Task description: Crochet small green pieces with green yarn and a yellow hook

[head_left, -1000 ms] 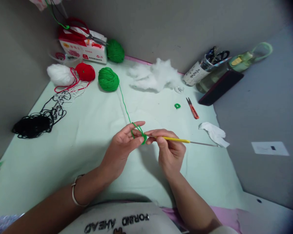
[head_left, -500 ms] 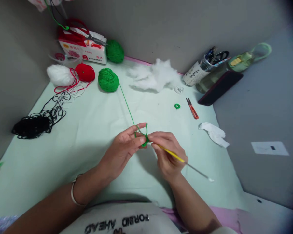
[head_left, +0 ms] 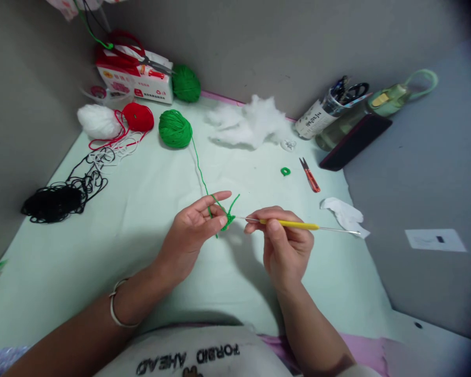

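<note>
Between the thumb and fingers of my left hand (head_left: pixel 192 230) is a small green crochet piece (head_left: pixel 228 222), partly hidden by the thumb. A short green yarn end sticks up from it. Green yarn (head_left: pixel 199 165) runs over my left fingers from a green yarn ball (head_left: pixel 175 129) farther back, hanging slightly slack. My right hand (head_left: pixel 286 241) grips a crochet hook (head_left: pixel 290 224) by its yellow handle, held almost level. The hook's thin metal tip reaches the crochet piece; whether it passes through a loop is too small to tell.
Orange thread snips (head_left: pixel 310 175) and a small green crocheted ring (head_left: pixel 285 172) lie to the right. White stuffing (head_left: pixel 251 123) sits at the back. Black yarn (head_left: pixel 53 202), white yarn (head_left: pixel 98 121) and red yarn (head_left: pixel 138 117) are at left. A pen holder (head_left: pixel 317 115) stands back right.
My right hand has moved right and turned the hook from slanting to nearly level. The working yarn has gone slacker, and the loop above the crochet piece is now a loose end.
</note>
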Motion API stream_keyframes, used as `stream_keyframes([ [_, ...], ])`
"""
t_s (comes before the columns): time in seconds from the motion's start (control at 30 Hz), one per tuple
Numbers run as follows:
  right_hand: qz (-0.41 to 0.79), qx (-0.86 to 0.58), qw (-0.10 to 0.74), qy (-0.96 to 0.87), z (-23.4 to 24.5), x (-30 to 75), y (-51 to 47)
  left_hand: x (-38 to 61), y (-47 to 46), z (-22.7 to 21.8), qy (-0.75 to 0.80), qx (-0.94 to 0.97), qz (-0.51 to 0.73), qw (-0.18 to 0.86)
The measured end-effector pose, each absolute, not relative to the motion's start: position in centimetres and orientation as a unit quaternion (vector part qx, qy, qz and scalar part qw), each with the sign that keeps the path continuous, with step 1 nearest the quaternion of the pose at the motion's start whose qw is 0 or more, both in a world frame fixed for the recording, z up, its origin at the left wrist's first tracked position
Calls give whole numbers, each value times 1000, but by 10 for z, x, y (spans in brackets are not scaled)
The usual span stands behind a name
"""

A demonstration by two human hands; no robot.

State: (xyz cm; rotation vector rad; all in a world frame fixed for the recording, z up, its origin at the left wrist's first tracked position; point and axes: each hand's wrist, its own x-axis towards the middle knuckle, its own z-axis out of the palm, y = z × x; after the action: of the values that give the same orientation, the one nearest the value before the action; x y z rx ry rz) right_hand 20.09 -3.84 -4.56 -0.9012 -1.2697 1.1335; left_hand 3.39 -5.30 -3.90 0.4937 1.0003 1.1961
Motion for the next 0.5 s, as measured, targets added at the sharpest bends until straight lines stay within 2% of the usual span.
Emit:
stream_keyframes([
  [0.2, 588, -363, 527, -495, -46, 198, -35, 38, -58, -49, 427, 246, 541, 682],
  [0.27, 563, -368, 516, -531, -48, 197, -35, 40, -60, -52, 414, 254, 540, 687],
  [0.4, 438, -384, 539, -608, -50, 194, -37, 42, -63, -54, 400, 258, 535, 699],
  [0.5, 427, -379, 541, -617, -50, 194, -37, 41, -62, -50, 402, 248, 541, 696],
])
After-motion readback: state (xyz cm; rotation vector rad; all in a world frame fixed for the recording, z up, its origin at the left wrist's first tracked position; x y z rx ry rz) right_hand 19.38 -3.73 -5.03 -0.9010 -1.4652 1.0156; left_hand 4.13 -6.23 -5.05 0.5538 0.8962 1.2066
